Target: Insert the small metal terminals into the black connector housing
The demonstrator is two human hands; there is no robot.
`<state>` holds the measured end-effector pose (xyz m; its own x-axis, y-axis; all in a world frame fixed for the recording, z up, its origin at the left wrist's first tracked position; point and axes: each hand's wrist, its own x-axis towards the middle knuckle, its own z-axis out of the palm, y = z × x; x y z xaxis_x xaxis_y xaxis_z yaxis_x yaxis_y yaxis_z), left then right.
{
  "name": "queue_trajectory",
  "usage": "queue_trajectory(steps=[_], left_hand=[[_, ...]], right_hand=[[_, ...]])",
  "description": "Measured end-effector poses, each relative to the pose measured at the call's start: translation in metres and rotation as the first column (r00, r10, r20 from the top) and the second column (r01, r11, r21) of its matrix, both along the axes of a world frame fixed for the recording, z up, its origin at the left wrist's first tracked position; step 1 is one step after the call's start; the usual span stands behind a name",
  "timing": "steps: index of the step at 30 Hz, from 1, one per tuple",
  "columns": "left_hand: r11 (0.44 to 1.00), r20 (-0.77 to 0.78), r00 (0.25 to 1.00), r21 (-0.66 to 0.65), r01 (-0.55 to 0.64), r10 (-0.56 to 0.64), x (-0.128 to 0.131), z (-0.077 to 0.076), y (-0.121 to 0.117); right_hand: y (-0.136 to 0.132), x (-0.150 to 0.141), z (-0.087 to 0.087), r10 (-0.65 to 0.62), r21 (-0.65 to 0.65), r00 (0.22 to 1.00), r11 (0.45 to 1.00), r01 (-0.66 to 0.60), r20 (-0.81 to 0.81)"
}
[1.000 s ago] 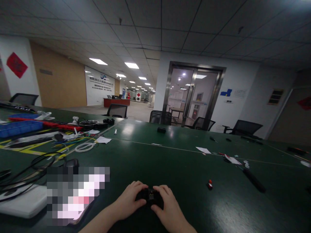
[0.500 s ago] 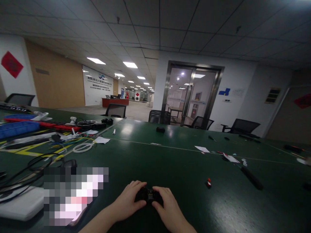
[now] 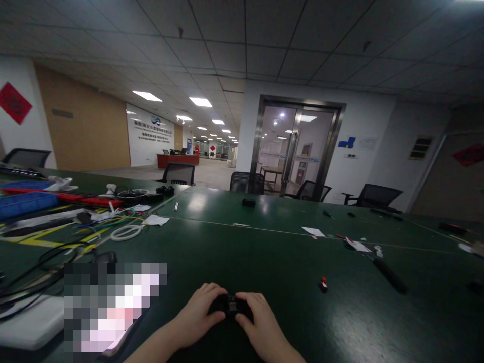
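Note:
Both my hands grip a small black object (image 3: 232, 304) low in the middle of the view, over the green table. My left hand (image 3: 204, 311) is closed round its left end, fingers behind and thumb in front. On the other end, my right hand (image 3: 257, 312) holds it the same way. Only the object's middle shows between the hands, with a paler, squarish part there. Its exact kind is too dark to make out.
To the right lie a small red-and-black piece (image 3: 323, 284) and a black-handled tool (image 3: 389, 275). At left are black cables (image 3: 45, 262), a white box (image 3: 32, 322), a blurred-out bright device (image 3: 121, 312) and a blue tray (image 3: 28, 203). A black block (image 3: 248, 202) sits farther back.
The view has shifted very slightly. My hands keep the same grip on the small black object, in nearly the same place.

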<state>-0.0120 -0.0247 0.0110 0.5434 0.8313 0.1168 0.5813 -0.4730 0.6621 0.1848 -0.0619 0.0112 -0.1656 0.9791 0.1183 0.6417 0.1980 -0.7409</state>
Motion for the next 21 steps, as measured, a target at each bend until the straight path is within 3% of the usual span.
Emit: queue_trajectory(steps=[12, 21], left_hand=[[1.0, 0.005, 1.0, 0.023, 0.02, -0.02, -0.0003, -0.0011, 0.0004], [0.997, 0.011, 1.0, 0.067, 0.026, -0.027, -0.0002, -0.0006, -0.002]], right_hand=[[-0.0027, -0.003, 0.0072, 0.028, 0.002, 0.999, 1.0, -0.028, 0.019], [-0.0005, -0.0052, 0.0017, 0.021, 0.035, 0.996, 0.999, -0.024, 0.086]])
